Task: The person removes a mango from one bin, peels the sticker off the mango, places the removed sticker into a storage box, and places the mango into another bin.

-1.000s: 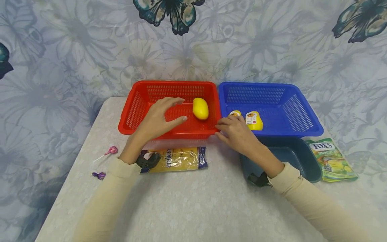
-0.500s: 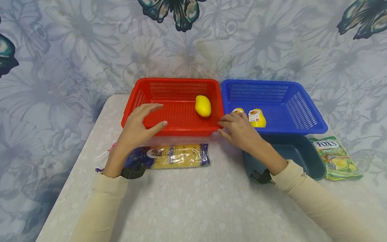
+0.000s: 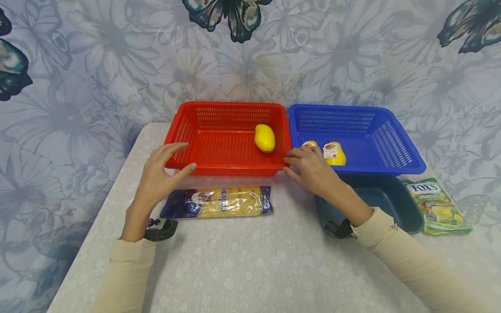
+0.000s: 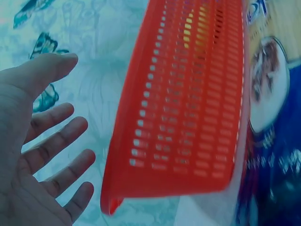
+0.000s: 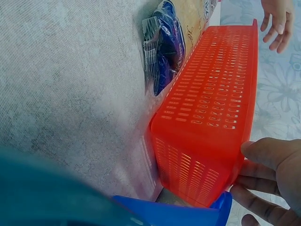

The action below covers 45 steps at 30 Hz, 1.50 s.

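Observation:
My left hand [image 3: 157,176] hovers by the front left corner of the red plastic basket [image 3: 225,170], fingers spread and thumb apart, holding nothing. In the left wrist view a gap shows between its fingers and the basket's rim. At the front right corner, my right hand [image 3: 313,173] pinches the red basket's rim; the right wrist view has the thumb [image 5: 263,151] on the near side and fingers behind. A yellow mango-shaped item [image 3: 265,138] lies inside this basket. Beside it stands a blue basket [image 3: 395,167] with two yellow labelled items [image 3: 335,156], one partly hidden by the right hand.
A yellow and blue ankara packet [image 3: 223,202] lies before the red basket. Under my right forearm sits a dark teal tub [image 3: 391,204], with a green FOX'S bag [image 3: 436,206] to its right. A purple-wrapped candy [image 3: 153,222] peeks out by my left wrist. A patterned wall stands behind.
My left hand has drawn back left and toward me from over the red basket, uncovering more of the ankara packet. The right hand stays at the basket's corner. The view has shifted slightly.

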Motion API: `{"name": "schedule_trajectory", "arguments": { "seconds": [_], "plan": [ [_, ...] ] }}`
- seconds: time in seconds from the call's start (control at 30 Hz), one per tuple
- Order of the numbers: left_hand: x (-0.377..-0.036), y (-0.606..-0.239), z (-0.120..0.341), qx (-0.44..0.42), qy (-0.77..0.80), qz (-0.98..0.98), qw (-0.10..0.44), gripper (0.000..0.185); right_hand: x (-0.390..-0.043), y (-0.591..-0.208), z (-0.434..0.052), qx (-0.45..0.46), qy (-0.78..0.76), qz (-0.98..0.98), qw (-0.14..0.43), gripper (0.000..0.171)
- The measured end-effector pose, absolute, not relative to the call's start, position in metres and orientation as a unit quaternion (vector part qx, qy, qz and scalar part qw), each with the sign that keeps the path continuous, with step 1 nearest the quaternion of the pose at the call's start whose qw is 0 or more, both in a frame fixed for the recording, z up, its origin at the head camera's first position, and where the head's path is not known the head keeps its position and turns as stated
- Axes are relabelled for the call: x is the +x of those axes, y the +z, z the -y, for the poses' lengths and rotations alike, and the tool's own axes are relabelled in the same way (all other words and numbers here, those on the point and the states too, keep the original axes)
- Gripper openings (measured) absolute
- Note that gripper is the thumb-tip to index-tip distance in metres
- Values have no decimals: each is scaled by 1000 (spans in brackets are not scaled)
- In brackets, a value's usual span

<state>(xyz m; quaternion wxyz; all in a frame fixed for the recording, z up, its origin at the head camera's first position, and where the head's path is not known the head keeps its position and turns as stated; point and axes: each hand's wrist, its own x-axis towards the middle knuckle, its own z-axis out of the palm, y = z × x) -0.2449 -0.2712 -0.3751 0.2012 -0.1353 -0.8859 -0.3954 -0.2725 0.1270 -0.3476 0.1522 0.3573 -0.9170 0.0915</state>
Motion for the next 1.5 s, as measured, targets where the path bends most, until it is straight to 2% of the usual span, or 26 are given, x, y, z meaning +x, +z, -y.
{"name": "schedule_trajectory", "arguments": {
  "seconds": [0.23,0.33,0.77,1.03,1.5],
  "plan": [
    [-237,-385,289,-110,-395,871,271,55,-271,-348,-127,356,99,918,146,28],
    [-236,-389,295,-99,-395,868,285,54,-271,-348,-127,358,99,916,151,27],
    [-240,-418,305,-97,-382,873,289,51,-272,-348,-130,355,89,917,158,27],
    [-241,-428,306,-73,-392,866,301,48,-268,-343,-135,338,101,927,130,31],
    [-241,-428,304,-52,-398,867,294,45,-271,-320,-188,285,148,939,120,34]
  ]
}}
